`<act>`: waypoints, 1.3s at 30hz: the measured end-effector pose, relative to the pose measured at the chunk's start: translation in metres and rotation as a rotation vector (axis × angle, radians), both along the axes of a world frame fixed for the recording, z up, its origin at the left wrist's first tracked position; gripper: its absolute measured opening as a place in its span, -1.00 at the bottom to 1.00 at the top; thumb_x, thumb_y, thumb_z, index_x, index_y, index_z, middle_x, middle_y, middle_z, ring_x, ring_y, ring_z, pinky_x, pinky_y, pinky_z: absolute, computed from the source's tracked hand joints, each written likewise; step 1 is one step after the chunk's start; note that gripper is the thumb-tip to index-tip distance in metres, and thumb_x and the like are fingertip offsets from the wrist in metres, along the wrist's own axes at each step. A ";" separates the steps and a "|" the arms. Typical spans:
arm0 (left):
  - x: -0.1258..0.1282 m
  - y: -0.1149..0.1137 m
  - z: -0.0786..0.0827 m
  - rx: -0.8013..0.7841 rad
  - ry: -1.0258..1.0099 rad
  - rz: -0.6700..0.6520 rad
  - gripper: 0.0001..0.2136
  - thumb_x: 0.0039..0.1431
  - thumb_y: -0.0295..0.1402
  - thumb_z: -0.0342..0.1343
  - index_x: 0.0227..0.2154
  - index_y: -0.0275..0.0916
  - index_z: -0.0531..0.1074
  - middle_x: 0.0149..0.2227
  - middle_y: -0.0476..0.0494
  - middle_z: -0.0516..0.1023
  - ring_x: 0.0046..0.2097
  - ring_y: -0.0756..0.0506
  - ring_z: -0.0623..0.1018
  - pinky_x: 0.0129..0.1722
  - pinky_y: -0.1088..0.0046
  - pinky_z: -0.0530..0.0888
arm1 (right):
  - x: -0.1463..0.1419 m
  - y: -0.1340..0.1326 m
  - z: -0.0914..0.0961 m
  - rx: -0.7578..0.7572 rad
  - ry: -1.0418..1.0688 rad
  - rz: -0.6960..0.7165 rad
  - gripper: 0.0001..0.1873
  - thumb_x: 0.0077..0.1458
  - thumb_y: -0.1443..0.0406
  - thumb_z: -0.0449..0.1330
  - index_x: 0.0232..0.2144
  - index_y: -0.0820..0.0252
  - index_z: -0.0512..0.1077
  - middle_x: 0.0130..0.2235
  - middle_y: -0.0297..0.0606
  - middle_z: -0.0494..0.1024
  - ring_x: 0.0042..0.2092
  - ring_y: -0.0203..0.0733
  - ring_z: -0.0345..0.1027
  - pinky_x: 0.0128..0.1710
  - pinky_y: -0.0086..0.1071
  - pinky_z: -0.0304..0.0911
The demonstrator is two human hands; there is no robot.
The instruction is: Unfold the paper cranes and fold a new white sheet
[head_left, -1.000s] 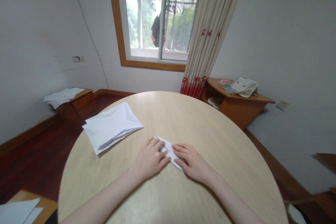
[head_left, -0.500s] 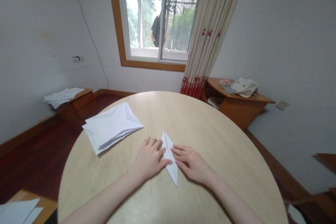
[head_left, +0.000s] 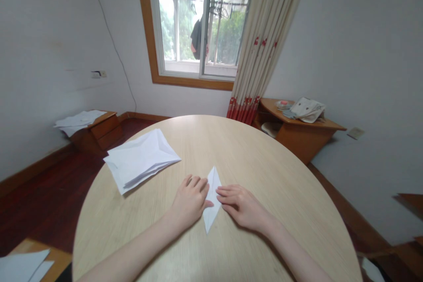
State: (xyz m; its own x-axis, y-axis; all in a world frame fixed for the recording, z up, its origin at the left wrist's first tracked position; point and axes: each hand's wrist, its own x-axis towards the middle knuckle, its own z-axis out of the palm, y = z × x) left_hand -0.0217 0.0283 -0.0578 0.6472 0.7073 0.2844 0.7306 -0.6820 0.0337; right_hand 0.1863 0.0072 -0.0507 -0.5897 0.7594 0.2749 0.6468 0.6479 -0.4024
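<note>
A narrow, diamond-shaped piece of folded white paper (head_left: 212, 202) lies on the round wooden table (head_left: 251, 154), its points towards the window and towards me. On its left edge my left hand (head_left: 191, 196) rests with bent fingers, and the thumb reaches over onto the paper. From the right, my right hand (head_left: 239, 205) has its fingertips and thumb close together at the paper's other edge. Both hands hold the paper between them, low against the tabletop. The undersides of my fingers are hidden.
A stack of white paper sheets (head_left: 142, 158) lies on the table's left side. Beyond the table stand a small drawer cabinet (head_left: 104, 132) with papers and a corner shelf (head_left: 307, 136) with a cloth bag (head_left: 308, 109). More sheets (head_left: 23, 266) lie at the lower left.
The folded paper's lean has swung: its far tip now points to the right and its near tip to the left. The lengthwise slit on top no longer shows. My hands moved little.
</note>
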 end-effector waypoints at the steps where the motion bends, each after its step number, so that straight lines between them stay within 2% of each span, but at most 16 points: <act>1: 0.000 0.000 0.000 0.006 -0.003 -0.006 -0.70 0.19 -0.22 0.15 -0.07 -0.25 0.40 0.03 -0.22 0.44 0.02 -0.25 0.38 0.09 0.09 0.21 | 0.000 0.000 0.000 0.002 0.000 0.000 -0.69 0.10 0.43 0.12 -0.16 0.08 0.56 -0.05 -0.19 0.58 0.07 -0.05 0.39 0.07 -0.08 0.25; 11: -0.002 0.004 0.001 0.027 -0.007 -0.042 -0.87 0.26 -0.40 0.04 -0.17 -0.16 0.44 -0.13 -0.14 0.51 -0.09 -0.19 0.41 0.00 0.13 0.25 | 0.001 0.002 -0.003 0.038 0.032 0.011 -0.67 0.09 0.45 0.11 -0.19 0.04 0.57 -0.11 -0.23 0.61 -0.02 -0.10 0.46 0.03 -0.12 0.28; 15: -0.002 0.005 0.000 0.025 0.007 -0.049 -0.84 0.28 -0.44 0.01 -0.17 -0.15 0.45 -0.19 -0.11 0.53 -0.14 -0.16 0.42 -0.06 0.20 0.28 | 0.000 0.001 -0.006 0.076 0.023 0.001 -0.70 0.09 0.45 0.12 -0.23 0.06 0.58 -0.15 -0.25 0.63 -0.07 -0.10 0.48 -0.03 -0.16 0.31; 27: -0.002 0.004 0.002 -0.057 0.009 -0.071 -0.78 0.29 -0.50 -0.03 -0.13 -0.16 0.45 -0.12 -0.12 0.53 -0.11 -0.16 0.43 -0.14 0.28 0.31 | 0.002 0.007 -0.021 0.161 0.034 -0.050 -0.78 0.18 0.35 0.13 -0.18 0.11 0.55 -0.16 -0.18 0.63 -0.10 -0.10 0.48 -0.07 -0.21 0.35; 33: -0.001 0.003 -0.002 -0.113 -0.087 -0.104 -0.78 0.27 -0.55 -0.03 -0.17 -0.19 0.48 -0.13 -0.10 0.55 -0.13 -0.11 0.45 -0.15 0.36 0.37 | 0.000 0.005 -0.017 0.163 0.021 -0.060 -0.74 0.26 0.25 0.05 -0.26 0.12 0.55 -0.22 -0.19 0.63 -0.18 -0.11 0.48 -0.15 -0.25 0.33; 39: 0.001 0.000 -0.002 -0.202 -0.172 -0.112 -0.73 0.23 -0.62 -0.06 -0.21 -0.24 0.51 -0.16 -0.11 0.56 -0.13 -0.10 0.48 -0.13 0.40 0.43 | -0.005 0.002 -0.010 0.167 -0.051 -0.071 -0.65 0.31 0.21 -0.06 -0.35 0.18 0.46 -0.33 -0.18 0.56 -0.28 -0.10 0.39 -0.27 -0.26 0.26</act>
